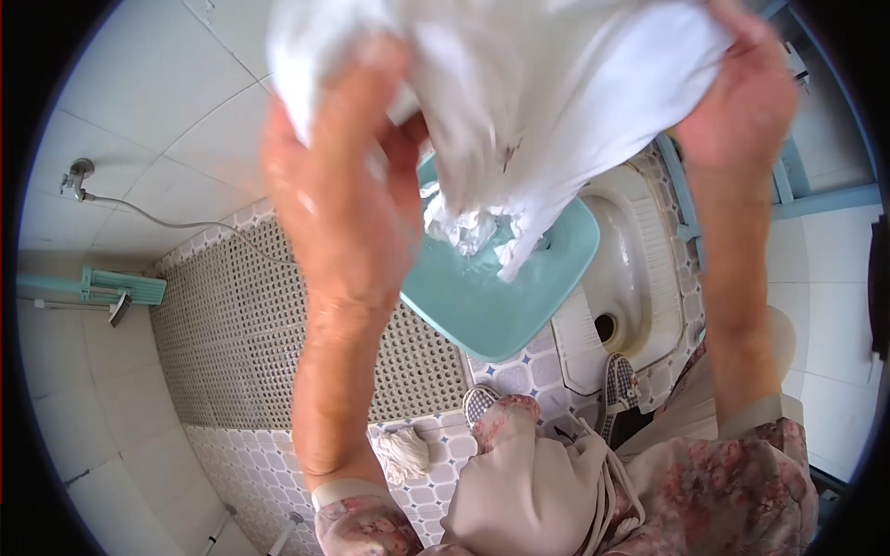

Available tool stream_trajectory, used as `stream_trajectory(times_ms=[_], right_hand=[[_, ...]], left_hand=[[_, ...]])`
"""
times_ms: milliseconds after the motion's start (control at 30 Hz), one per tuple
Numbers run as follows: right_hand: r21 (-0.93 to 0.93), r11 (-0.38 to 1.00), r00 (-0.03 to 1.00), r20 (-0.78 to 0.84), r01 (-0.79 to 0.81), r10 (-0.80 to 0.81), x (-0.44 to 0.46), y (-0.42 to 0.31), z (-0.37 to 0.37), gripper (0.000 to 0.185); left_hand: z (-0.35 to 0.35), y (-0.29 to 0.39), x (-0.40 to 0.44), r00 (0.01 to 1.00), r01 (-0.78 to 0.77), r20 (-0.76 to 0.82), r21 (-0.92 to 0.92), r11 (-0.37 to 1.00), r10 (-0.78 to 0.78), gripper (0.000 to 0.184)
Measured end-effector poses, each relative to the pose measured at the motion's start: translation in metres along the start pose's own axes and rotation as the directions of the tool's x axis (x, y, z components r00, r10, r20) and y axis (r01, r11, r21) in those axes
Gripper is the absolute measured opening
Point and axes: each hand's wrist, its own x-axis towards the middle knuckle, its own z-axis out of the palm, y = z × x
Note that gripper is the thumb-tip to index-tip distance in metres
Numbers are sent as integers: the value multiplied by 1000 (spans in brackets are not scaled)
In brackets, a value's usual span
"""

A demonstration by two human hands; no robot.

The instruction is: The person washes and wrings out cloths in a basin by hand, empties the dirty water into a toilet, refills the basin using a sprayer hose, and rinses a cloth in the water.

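A wet white cloth point(575, 83) is stretched between my two hands, raised above a teal basin point(501, 320). My left hand point(343, 185), somewhat blurred, grips the cloth's left side with curled fingers. At the upper right, my right hand point(742, 102) is closed on the cloth's other edge. A small dark mark shows on the fabric near its middle. The lower end of the cloth hangs down into the basin, where crumpled white fabric point(464, 229) lies in shallow water. Whether that is all one piece I cannot tell.
A squat toilet point(640, 278) adjoins the basin on the right. Perforated matting point(232, 334) covers the floor at left, below a wall tap point(79, 176) with a hose. A white rag point(401, 454) lies on the patterned tiles near my shoes. A teal-handled brush point(120, 287) is by the left wall.
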Motion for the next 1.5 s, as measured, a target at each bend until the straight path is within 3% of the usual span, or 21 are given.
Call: stream_trajectory(times_ms=[133,167,233,267,367,433,567,667,700,800,833,900,967,1033,1067,1200,1267,1333,1367,1433,1500], right_hand=[[126,902,834,-347,-412,429,-67,71,-20,29],[81,838,811,-215,-540,544,-86,95,-41,27],[-88,667,659,-297,-739,691,-133,139,-58,19],[-380,488,596,-258,-786,760,-148,148,-67,23],[-779,140,266,-35,-611,963,-160,159,-88,24],[-938,105,64,89,-330,994,-157,158,-96,25],[-929,68,526,-144,-364,838,-147,188,-95,30],[-988,-133,790,-141,-76,597,-171,239,-98,38],[-968,-244,697,-135,59,705,-182,246,-91,50],[-922,-123,682,178,368,710,-229,249,-93,54],[-931,-30,574,199,364,795,-233,243,-99,58],[-961,-6,441,121,275,889,-220,225,-95,60],[-996,4,274,27,85,961,-199,218,-101,65],[-938,-2,320,-120,-345,940,-177,225,-114,64],[-840,1,313,-201,-542,928,-174,225,-117,64],[-902,-390,763,-383,-187,520,-206,250,-70,70],[-935,-274,793,-340,-226,507,-213,259,-80,62],[-812,93,620,-361,-576,697,-206,258,-100,61],[-630,116,480,-447,-768,755,-199,241,-87,55],[-842,272,758,-220,-465,614,-204,225,-69,47],[-905,319,849,-78,-280,523,-209,196,-38,37]], left_hand=[[-47,-75,-35,965,238,80,132,962,-250,30],[-60,-97,-44,924,346,82,241,907,-374,30],[-76,-128,-61,805,516,26,462,721,-593,31],[-82,-140,-69,732,575,-31,563,593,-680,32],[-114,-190,-96,614,417,31,836,357,-789,47],[-119,-209,-114,543,145,104,966,215,-833,55],[-100,-227,-143,542,36,257,944,327,-800,62],[-102,-245,-156,601,-81,415,882,464,-683,62],[-101,-239,-149,581,-60,425,873,484,-694,61],[-102,-214,-128,550,195,240,894,403,-799,58],[-105,-207,-125,529,306,141,888,343,-837,57],[-122,-202,-127,743,442,-93,811,382,-662,55],[-128,-201,-128,851,471,-294,794,385,-436,57],[-129,-201,-127,897,441,-406,845,302,-175,63],[-127,-206,-126,856,516,-475,771,372,-204,66],[-139,-270,-117,628,742,-634,314,592,-451,75],[-131,-265,-107,513,781,-616,45,623,-598,75],[-113,-227,-98,419,772,-566,-189,606,-710,71],[-119,-230,-96,422,765,-534,-224,604,-732,67],[-130,-232,-97,408,737,-430,-366,569,-805,64],[-134,-240,-101,488,659,-248,-525,539,-837,58]])
